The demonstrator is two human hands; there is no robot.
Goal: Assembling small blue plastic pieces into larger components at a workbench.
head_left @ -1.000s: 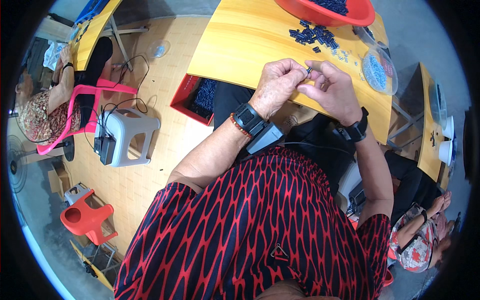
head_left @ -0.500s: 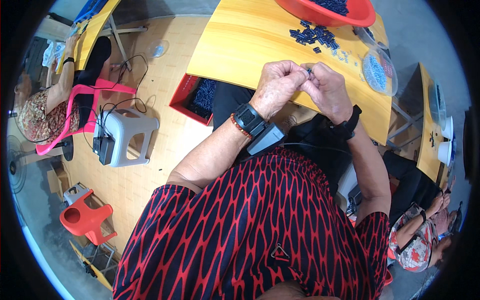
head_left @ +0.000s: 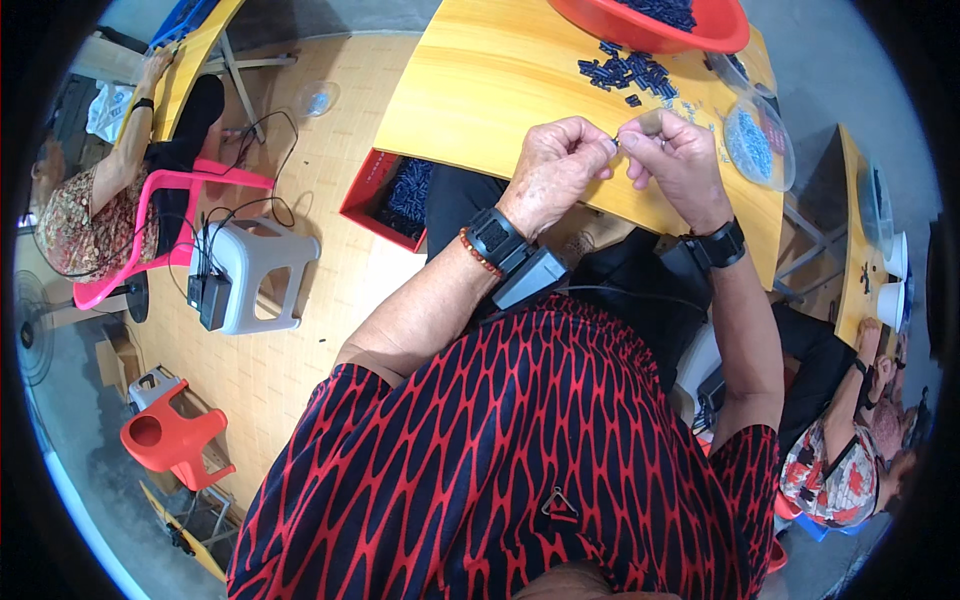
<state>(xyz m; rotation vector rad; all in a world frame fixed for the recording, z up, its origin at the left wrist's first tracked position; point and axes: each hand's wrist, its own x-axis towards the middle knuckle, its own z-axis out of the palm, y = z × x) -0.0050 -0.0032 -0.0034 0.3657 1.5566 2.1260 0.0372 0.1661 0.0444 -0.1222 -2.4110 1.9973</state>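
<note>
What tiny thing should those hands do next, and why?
Perhaps hold the small dark piece steady with the left grip, because it's tiny and sits pinched right where that grip meets the right grip.

bright indoor light; pale wood-plank floor (head_left: 345,310) washed out near-white left of centre. yellow wood-grain tabletop (head_left: 460,100) well lit, upper centre; tiny dark piece (head_left: 615,142) there too small to resolve. strong fisheye bend, black corners, blue fringe lower left, rim soft.
</note>
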